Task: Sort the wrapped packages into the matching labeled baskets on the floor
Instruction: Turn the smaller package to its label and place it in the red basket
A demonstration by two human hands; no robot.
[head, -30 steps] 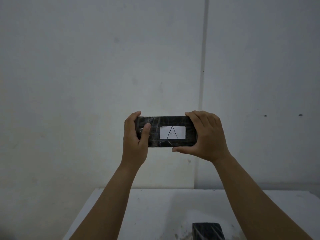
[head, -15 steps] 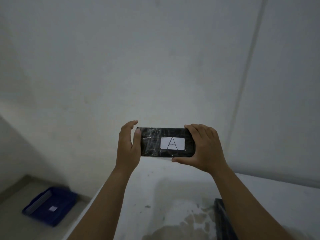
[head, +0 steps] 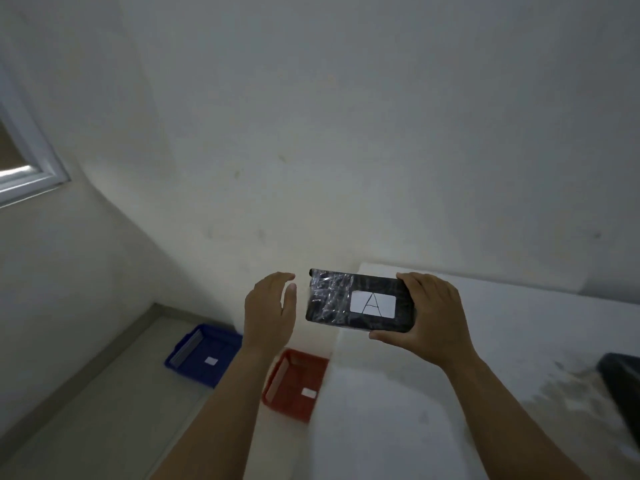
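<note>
Head camera is looking down past two bare forearms toward a wall corner and the floor. The right hand (head: 429, 315) is gripping the right end of a black rectangular package wrapped in clear crinkled film (head: 341, 301), fingers over its top edge and thumb under it, and is holding it in the air above the left edge of the white table (head: 519, 327). A white label with a hand-drawn letter A (head: 372, 305) is facing the camera. The left hand (head: 268, 315) is hovering just beside the package's left end, fingers spread and curved, not touching it and holding nothing.

On the floor, left of the table, a blue plastic basket (head: 204, 355) and a red plastic basket (head: 294, 384) are sitting near each other, each with a small white tag too blurred to read. Another dark wrapped package (head: 621, 386) is lying at the table's right edge.

The step in hand looks like carrying the A package toward the baskets; next, the tags need reading to pick the matching one.
</note>
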